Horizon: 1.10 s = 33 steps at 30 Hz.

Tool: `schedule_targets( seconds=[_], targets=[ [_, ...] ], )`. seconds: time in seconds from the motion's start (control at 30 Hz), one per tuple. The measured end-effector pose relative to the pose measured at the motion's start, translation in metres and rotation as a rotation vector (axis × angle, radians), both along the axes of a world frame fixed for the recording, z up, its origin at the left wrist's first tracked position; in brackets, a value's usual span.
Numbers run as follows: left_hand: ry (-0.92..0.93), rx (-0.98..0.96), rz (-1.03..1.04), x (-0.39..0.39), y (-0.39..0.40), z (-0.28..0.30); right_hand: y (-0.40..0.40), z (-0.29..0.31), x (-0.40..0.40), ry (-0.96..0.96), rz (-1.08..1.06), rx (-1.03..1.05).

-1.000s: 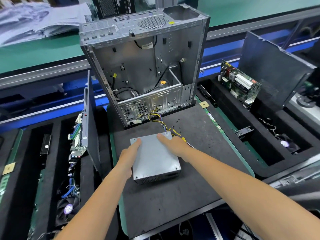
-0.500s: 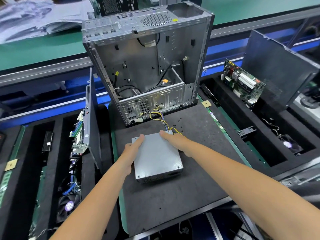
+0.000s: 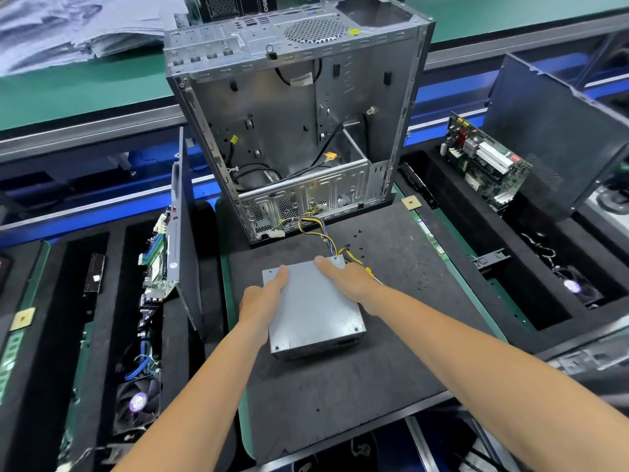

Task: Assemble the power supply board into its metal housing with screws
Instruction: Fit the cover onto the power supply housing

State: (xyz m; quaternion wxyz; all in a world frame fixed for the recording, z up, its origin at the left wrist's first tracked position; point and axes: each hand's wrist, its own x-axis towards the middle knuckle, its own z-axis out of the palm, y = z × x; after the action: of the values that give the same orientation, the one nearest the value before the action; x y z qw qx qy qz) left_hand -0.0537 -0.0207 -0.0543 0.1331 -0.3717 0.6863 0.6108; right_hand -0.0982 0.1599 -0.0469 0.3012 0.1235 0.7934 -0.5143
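A grey metal power supply box (image 3: 315,308) lies flat on the black foam mat (image 3: 340,396). Its yellow and black cable bundle (image 3: 315,223) runs up into the open grey computer case (image 3: 296,131), which stands upright at the back of the mat. My left hand (image 3: 263,298) grips the box along its left side, thumb lying on the top face. My right hand (image 3: 350,279) holds the far right corner, fingers over the top. A few small black screws (image 3: 355,238) lie loose on the mat beside the cables.
A circuit board (image 3: 160,260) leans against an upright panel (image 3: 185,233) in the left foam tray, with a fan (image 3: 138,401) below. On the right, a green board (image 3: 483,161) rests against a dark side panel (image 3: 558,131); another fan (image 3: 571,286) sits in a recess.
Both hands stay on the power supply box. The box has shifted slightly away from me toward the case, and my view has tipped a little.
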Motion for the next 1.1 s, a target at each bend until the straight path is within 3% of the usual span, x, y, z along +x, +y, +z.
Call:
schedule_targets(
  seconds=[0.13, 0.43, 0.6, 0.7, 0.77, 0.83, 0.93, 1.1],
  targets=[
    [-0.023, -0.058, -0.022, 0.001, 0.004, 0.001, -0.002, -0.003, 0.001, 0.027, -0.034, -0.024],
    [-0.071, -0.39, -0.098, 0.0, 0.011, 0.003, -0.004, -0.004, 0.004, 0.113, -0.025, 0.129],
    [-0.06, -0.119, -0.058, 0.001, 0.009, 0.002, -0.001, -0.002, 0.002, 0.02, -0.026, 0.044],
    [-0.076, -0.075, -0.053, 0.002, 0.006, 0.006, 0.003, 0.001, -0.002, -0.041, -0.036, -0.038],
    [-0.027, -0.218, -0.07, 0.002, 0.007, 0.006, 0.005, 0.005, -0.01, 0.03, -0.029, -0.015],
    [0.12, -0.511, -0.107, 0.001, 0.009, 0.008, 0.008, 0.013, -0.02, 0.081, -0.026, 0.031],
    [0.285, -0.824, -0.243, -0.003, 0.017, 0.017, 0.01, 0.017, -0.03, 0.009, -0.006, 0.021],
    [0.494, -0.974, -0.538, -0.013, 0.035, 0.023, 0.009, 0.01, -0.032, 0.037, -0.014, 0.059]
  ],
)
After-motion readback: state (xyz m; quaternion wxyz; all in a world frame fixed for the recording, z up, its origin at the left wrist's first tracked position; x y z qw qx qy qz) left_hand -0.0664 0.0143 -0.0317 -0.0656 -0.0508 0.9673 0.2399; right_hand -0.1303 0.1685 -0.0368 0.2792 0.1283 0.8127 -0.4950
